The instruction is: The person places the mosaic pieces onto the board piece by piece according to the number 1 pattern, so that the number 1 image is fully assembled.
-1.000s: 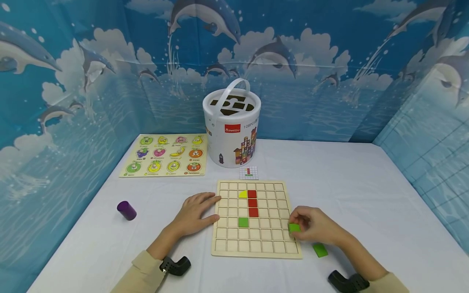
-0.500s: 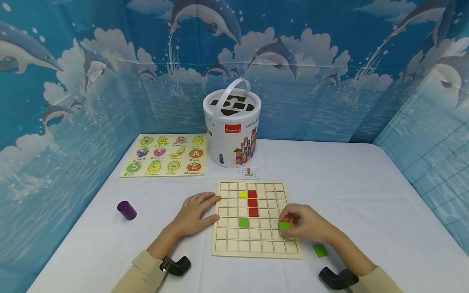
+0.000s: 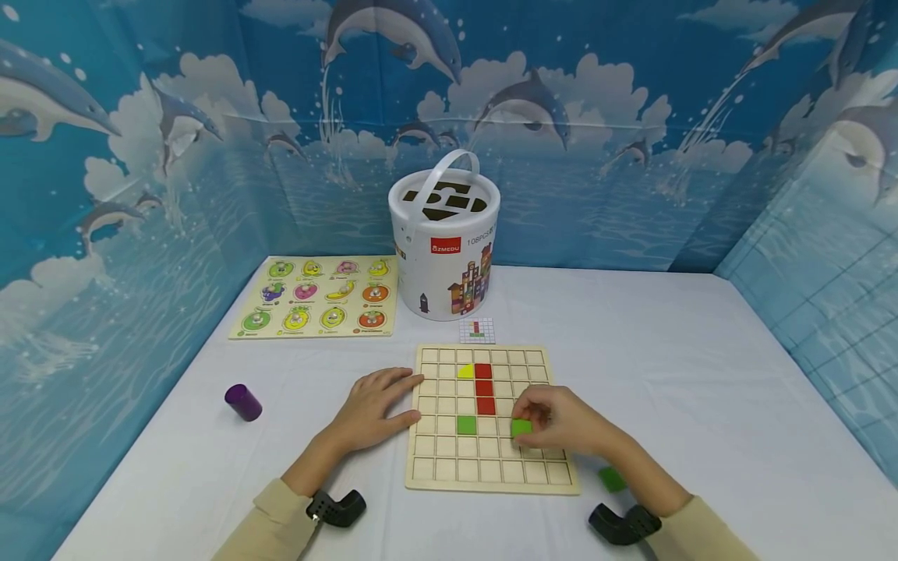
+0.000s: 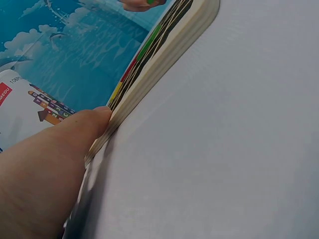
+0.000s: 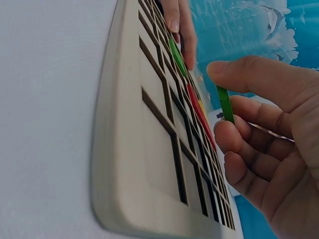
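Observation:
A wooden grid board [image 3: 424, 452] lies on the white table. Set in its squares are a yellow piece [image 3: 466, 372], a column of three red tiles [image 3: 484, 389] and one green tile [image 3: 466, 425]. Between thumb and fingers my right hand [image 3: 564, 421] pinches another green tile [image 3: 521, 428], held above the board's right half; the right wrist view shows that tile [image 5: 226, 104] edge-on, apart from the board. My left hand [image 3: 372, 409] rests at the board's left edge, fingers extended, with the thumb [image 4: 94, 122] touching the side. A loose green tile [image 3: 612, 479] lies partly hidden under the right forearm.
Behind the board lies a small pattern card [image 3: 477, 331], with a white block bucket [image 3: 442, 273] beyond it. A fruit puzzle board [image 3: 312, 300] is at the back left. A purple cylinder [image 3: 243, 403] lies left of the left hand.
My right hand has carried the green tile leftward from the board's right edge to over its squares. The left hand has stayed in place.

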`<state>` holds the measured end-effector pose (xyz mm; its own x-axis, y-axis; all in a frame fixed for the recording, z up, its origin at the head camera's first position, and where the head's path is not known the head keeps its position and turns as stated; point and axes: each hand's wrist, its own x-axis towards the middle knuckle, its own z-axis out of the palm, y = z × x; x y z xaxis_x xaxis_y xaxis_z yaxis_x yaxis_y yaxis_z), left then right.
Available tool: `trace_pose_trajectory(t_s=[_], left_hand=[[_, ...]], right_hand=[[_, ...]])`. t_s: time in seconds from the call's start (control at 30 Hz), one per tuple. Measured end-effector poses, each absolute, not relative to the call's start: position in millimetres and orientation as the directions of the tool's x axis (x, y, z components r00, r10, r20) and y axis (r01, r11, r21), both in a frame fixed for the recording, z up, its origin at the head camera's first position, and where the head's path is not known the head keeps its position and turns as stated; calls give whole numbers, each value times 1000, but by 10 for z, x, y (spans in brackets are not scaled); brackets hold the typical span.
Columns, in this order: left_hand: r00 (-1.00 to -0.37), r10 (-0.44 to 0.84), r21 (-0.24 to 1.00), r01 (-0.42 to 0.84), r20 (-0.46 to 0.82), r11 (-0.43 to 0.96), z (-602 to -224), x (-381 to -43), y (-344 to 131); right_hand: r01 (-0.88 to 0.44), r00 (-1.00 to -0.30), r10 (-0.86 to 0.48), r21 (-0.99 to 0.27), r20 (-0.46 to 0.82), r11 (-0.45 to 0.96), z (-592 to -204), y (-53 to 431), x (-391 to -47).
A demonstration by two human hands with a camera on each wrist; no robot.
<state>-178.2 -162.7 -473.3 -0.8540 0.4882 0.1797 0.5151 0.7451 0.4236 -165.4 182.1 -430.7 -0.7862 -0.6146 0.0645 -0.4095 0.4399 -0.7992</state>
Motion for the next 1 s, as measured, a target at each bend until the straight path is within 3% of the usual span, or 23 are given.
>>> trace_pose_trajectory(t_s=[1.0], left_hand=[[-853, 485, 432, 517, 193, 739, -4721, -1770, -1626]], right_hand=[[-536, -751, -650, -682, 115, 498, -4404, 1405, -1722]])
